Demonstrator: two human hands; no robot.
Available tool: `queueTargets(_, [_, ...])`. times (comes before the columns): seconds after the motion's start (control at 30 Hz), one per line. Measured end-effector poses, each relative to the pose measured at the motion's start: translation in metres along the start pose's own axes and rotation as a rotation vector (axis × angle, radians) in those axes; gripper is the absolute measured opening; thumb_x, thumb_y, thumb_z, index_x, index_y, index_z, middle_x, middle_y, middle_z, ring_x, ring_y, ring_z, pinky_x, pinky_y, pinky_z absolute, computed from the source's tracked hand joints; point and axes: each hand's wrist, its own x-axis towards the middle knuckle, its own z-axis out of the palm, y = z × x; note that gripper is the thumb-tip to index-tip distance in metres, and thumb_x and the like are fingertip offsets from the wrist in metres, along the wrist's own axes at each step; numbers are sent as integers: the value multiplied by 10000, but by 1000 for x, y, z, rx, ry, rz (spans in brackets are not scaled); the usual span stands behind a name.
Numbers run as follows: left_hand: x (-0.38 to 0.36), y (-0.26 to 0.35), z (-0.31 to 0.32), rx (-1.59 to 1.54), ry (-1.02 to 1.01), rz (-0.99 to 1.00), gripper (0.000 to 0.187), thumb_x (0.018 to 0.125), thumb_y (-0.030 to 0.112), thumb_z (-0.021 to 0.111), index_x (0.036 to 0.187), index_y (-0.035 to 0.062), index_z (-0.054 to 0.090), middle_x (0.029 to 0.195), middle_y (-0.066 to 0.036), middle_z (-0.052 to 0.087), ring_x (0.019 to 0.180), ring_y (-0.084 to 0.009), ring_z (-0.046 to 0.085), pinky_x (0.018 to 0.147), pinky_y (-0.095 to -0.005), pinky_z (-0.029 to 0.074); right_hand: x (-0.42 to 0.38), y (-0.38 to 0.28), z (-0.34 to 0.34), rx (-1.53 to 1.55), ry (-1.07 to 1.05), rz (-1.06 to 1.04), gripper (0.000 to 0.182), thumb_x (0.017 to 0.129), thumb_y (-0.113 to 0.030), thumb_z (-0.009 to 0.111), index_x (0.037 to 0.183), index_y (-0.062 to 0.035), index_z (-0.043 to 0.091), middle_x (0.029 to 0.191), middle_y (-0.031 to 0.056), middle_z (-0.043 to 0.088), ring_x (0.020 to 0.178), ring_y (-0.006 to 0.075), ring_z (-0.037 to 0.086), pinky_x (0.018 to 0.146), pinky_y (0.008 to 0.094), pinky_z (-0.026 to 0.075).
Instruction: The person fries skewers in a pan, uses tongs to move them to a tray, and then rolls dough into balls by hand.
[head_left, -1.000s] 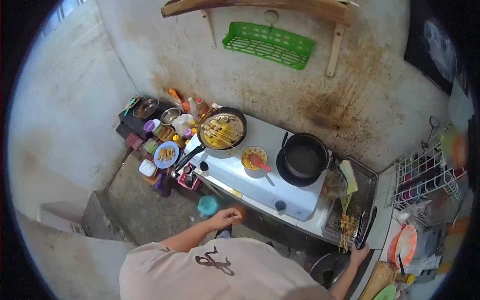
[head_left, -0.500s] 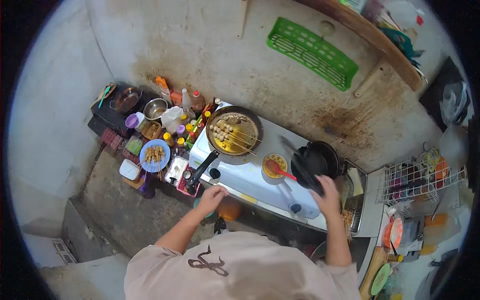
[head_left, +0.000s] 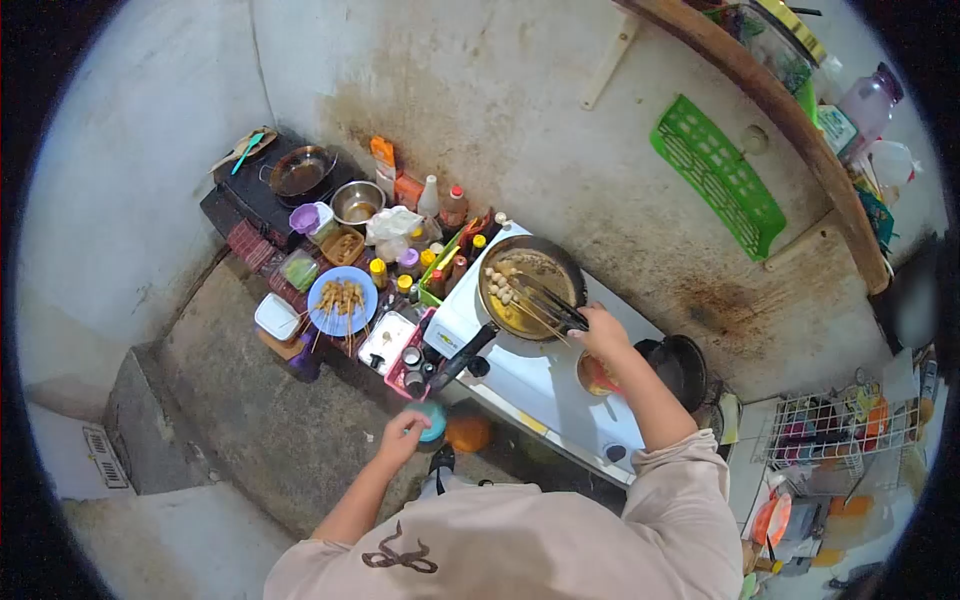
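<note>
My right hand grips a pair of black tongs whose jaws reach over the frying pan. In the pan are skewers of small pale balls lying in yellow oil, and the tongs overlap their sticks. The pan sits on the white stove, its black handle pointing toward my left side. Below that handle my left hand hangs in the air, fingers curled in with nothing showing in them. Under my right forearm, a bowl with something red in it is partly hidden.
A blue plate of skewers, a white box and a pink basket stand on the left. Sauce bottles line the wall. A black pan and a wire dish rack are on the right. A wooden shelf juts out above.
My right hand has carried the tongs from beside the black pan leftward to the frying pan. My left hand has dropped lower, its fingers more curled. The view has turned.
</note>
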Motion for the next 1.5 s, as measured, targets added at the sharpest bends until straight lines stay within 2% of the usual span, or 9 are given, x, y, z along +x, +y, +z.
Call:
queueTargets(0.3, [6, 8, -21, -4, 61, 58, 88, 770, 15, 472, 773, 14, 560, 805, -47, 560, 790, -124, 521, 724, -251, 403, 17, -20, -18, -96, -76, -1, 375, 663, -248, 660, 985, -78, 571, 1045, 147, 505, 932, 309, 524, 790, 388, 427])
queueTargets(0.4, [15, 0, -20, 24, 13, 119, 91, 803, 35, 456, 790, 37, 546, 790, -2, 536, 756, -79, 481, 698, -213, 377, 17, -24, -16, -98, -58, 24, 363, 667, -248, 657, 971, -68, 574, 1034, 149, 514, 925, 313, 527, 786, 389, 432])
queueTargets(0.8, [22, -9, -11, -17, -14, 90, 76, 784, 56, 486, 798, 29, 555, 797, -30, 564, 763, -116, 522, 705, -246, 411, -20, 25, -28, 129, 14, 77, 395, 663, -261, 660, 1001, -71, 584, 977, 157, 549, 941, 318, 514, 804, 370, 408])
queueTargets(0.9, [17, 0, -2, -26, -16, 24, 82, 791, 55, 479, 796, 26, 555, 796, -26, 562, 761, -108, 517, 703, -239, 409, -25, 44, -21, 173, 64, 76, 436, 650, -270, 676, 993, -20, 578, 984, 177, 555, 932, 316, 524, 802, 360, 409])
queueTargets(1.1, [0, 3, 16, -10, 2, 109, 88, 800, 59, 469, 778, 22, 545, 764, -13, 542, 735, -97, 499, 678, -231, 403, -44, 64, -16, 362, 87, 91, 464, 636, -274, 700, 985, 6, 579, 945, 175, 576, 872, 260, 553, 776, 326, 417])
queueTargets(1.2, [-11, 7, 33, 16, 1, 190, 88, 798, 24, 460, 801, 42, 546, 731, 16, 509, 636, -59, 450, 571, -185, 367, -61, 76, -14, 548, 31, 94, 486, 638, -288, 705, 994, 17, 574, 892, 146, 584, 828, 195, 550, 742, 294, 424])
queueTargets(1.33, [-28, 20, 65, 21, -11, 85, 83, 791, 61, 477, 785, 22, 550, 742, 5, 531, 684, -77, 480, 624, -208, 389, -85, 91, -7, 777, 13, 126, 490, 638, -276, 707, 994, 33, 569, 906, 149, 591, 826, 208, 554, 750, 296, 424])
queueTargets(1.43, [-30, 18, 92, -2, -62, 155, 89, 791, 68, 484, 796, 26, 562, 733, 5, 534, 662, -69, 475, 599, -207, 387, -101, 98, 1, 800, 95, 110, 381, 669, -248, 683, 933, 14, 601, 817, 124, 615, 732, 180, 565, 692, 295, 435])
queueTargets(1.5, [-32, 20, 111, 12, -109, 138, 85, 790, 73, 491, 796, 25, 562, 732, 1, 539, 657, -71, 475, 595, -206, 388, -109, 102, 6, 719, 149, 74, 402, 668, -256, 679, 953, 14, 590, 823, 149, 610, 746, 206, 574, 698, 301, 439])
